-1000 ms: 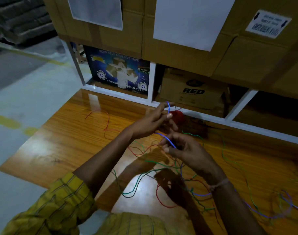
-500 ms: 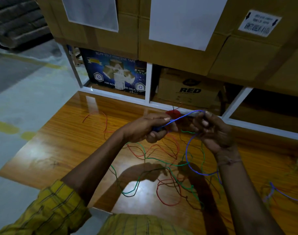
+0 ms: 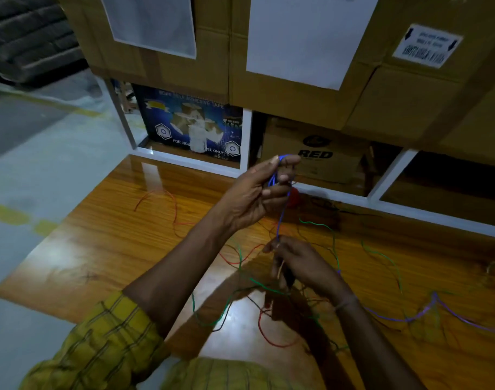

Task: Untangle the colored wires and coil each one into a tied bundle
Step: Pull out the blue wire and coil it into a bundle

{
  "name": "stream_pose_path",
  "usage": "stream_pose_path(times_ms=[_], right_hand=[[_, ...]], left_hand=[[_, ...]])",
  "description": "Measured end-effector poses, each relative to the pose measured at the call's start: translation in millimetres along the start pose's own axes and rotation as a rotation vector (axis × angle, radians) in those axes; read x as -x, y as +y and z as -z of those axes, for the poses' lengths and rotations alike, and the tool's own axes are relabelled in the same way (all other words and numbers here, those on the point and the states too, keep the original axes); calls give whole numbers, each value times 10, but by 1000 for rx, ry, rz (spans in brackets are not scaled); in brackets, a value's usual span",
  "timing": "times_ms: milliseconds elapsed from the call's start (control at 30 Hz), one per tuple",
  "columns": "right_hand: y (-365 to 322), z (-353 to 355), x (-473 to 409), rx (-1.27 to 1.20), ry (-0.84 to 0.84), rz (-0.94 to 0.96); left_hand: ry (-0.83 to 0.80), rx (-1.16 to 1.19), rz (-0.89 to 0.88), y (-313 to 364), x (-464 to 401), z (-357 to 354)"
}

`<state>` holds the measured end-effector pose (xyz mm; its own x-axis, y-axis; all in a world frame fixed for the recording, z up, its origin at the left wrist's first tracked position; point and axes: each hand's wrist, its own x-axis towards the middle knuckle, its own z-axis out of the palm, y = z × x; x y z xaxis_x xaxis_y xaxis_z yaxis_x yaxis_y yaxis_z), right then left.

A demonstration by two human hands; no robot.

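Running nearly straight down from the raised left hand [image 3: 257,192], whose curled fingers hold its looped turns, the blue wire [image 3: 281,218] reaches the right hand [image 3: 299,263] pinching it just below, its loose remainder trailing rightward across the table [image 3: 100,249].

I see loose wires [image 3: 268,302] spread on the counter [image 3: 105,249], shelved boxes [image 3: 311,153] behind it, floor [image 3: 29,170] to its left.
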<state>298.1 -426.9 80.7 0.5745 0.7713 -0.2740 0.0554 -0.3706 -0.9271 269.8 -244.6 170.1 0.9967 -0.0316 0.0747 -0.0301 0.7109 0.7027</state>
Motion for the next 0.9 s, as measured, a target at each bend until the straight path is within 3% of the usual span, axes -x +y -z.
stream_pose_path(times_ms=[167,367,467,567,700,900], right_hand=[[-56,26,202,419,-126,203],[-350,291,319,398,-37,280],[-462,536,364,350,22,290],[-536,772,409,104,54,352],[-465,921,274,-209,178,357],[-305,836,-51,-177,469,355]], left_hand=[[139,-218,7,-49,-93,9],[4,-1050,46,-278,-9,197],[-37,-1212,95,-271,65,223],[-99,-1103,195,-248,149,255],[-119,-809,188,-226,197,246],[-152,-495,214,-215,211,160]])
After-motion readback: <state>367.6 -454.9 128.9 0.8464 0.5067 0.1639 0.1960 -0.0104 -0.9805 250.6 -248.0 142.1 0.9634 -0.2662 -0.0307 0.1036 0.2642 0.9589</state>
